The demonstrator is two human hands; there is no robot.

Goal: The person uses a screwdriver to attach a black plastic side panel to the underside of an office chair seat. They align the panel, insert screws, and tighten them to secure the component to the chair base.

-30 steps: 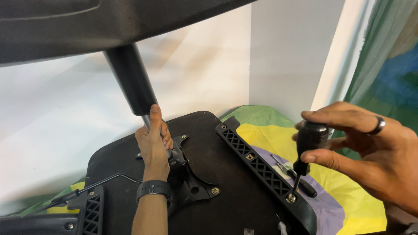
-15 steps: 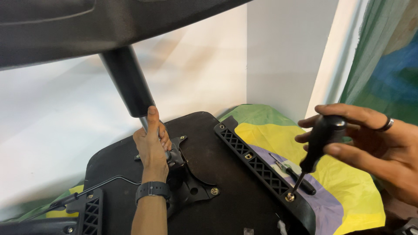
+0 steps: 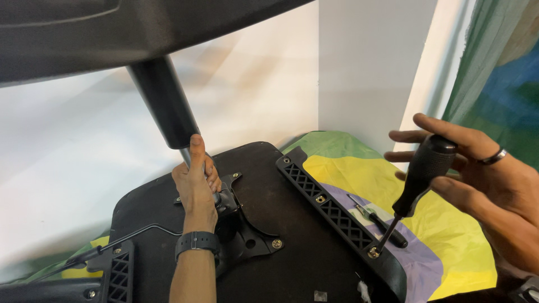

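An upturned black chair seat [image 3: 292,264] lies on a colourful cloth. My left hand [image 3: 196,182], with a black watch on the wrist, grips the chair's gas-lift cylinder [image 3: 163,104] where it enters the metal mounting plate [image 3: 247,238]. My right hand [image 3: 477,174], wearing a ring, holds a black-handled screwdriver [image 3: 418,185] with the fingers spread loosely around the handle. Its tip sits on a screw [image 3: 373,253] in the black armrest bracket [image 3: 331,210] at the seat's right edge.
A second small screwdriver [image 3: 377,220] lies on the cloth [image 3: 449,235] beside the bracket. Another armrest bracket [image 3: 118,272] and a thin lever rod sit at the left. The dark chair base [image 3: 112,33] looms overhead. White walls stand behind.
My right hand has loosened and spread its fingers around the screwdriver handle, which has tilted to the right. The left hand has stayed on the cylinder.
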